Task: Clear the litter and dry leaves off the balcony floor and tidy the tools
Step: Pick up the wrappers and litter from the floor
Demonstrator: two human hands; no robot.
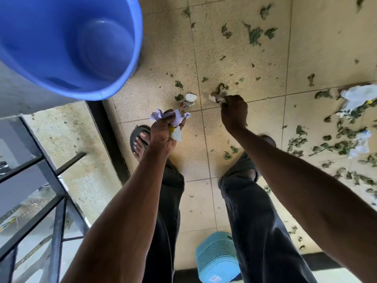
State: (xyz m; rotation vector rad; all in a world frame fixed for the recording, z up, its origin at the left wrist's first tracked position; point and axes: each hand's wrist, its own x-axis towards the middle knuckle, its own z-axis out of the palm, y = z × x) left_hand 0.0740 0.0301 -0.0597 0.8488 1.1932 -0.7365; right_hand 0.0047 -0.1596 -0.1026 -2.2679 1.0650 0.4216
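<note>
I look straight down at the tiled balcony floor (234, 58), with both arms reaching toward it. My left hand (163, 135) is just left of centre, its fingers curled tight around a bunch of crumpled paper (175, 119) in white and pale purple, with a bit of yellow showing in it. My right hand (233, 111) is just right of centre, fingers pinched down on a small scrap of litter (217, 98) that lies on the floor with a dry leaf beside it. Between the two hands, toward 12 o'clock, another small white scrap (190, 98) rests on the tiles.

Dry green leaves (255, 34) are scattered from 12 to 2 o'clock, and a thicker patch of leaves (342, 144) mixed with white plastic wrappers (359, 97) spreads along the 3 o'clock side. A big blue bucket (67, 45) fills the 10 to 11 o'clock corner, open side facing me. A dark metal railing (51, 180) runs down the 8 o'clock side. At 6 o'clock, between my dark trouser legs (257, 221), sits a light blue plastic basket (216, 258). My left foot in a dark sandal (139, 139) shows just beside the left hand.
</note>
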